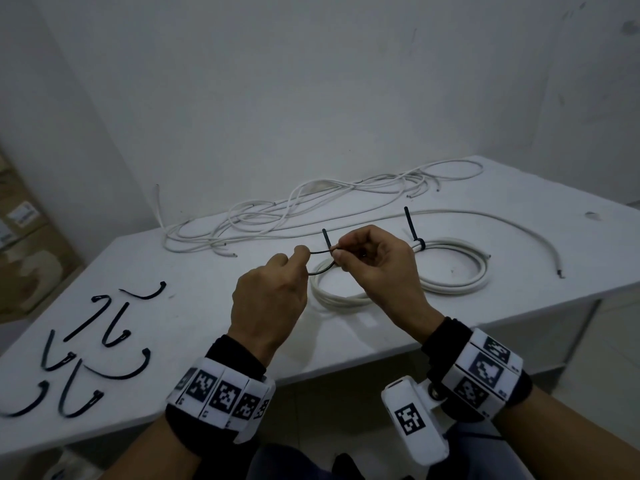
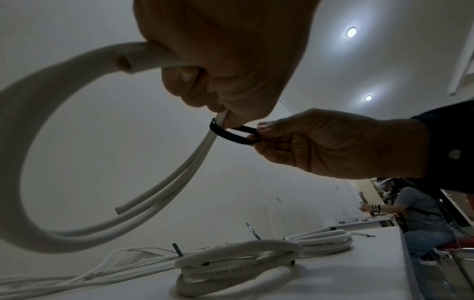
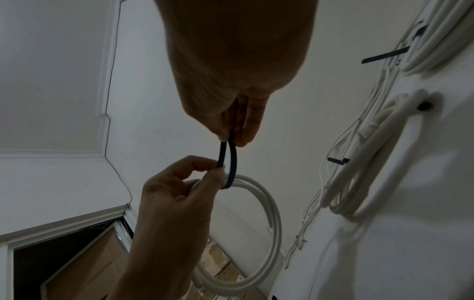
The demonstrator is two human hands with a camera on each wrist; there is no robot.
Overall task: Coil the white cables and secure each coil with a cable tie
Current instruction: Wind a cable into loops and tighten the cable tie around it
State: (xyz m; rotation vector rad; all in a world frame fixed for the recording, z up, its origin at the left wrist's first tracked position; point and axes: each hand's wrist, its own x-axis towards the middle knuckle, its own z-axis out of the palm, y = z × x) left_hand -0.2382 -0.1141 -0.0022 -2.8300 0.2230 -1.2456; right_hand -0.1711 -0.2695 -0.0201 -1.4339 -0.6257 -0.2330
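We've got a white counter against a scuffed white wall, cardboard boxes stacked off to the left, two ceiling lights on, and another person seated at the far right.

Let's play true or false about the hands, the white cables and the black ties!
1. Both hands pinch one black tie. True: the left hand and right hand each hold it.
2. The tie loops around a white coil held in the air. True.
3. No coil on the table has a tie yet. False: two tied coils lie there.
4. The spare ties are white. False: they are black.
5. Loose cables lie near the wall. True.
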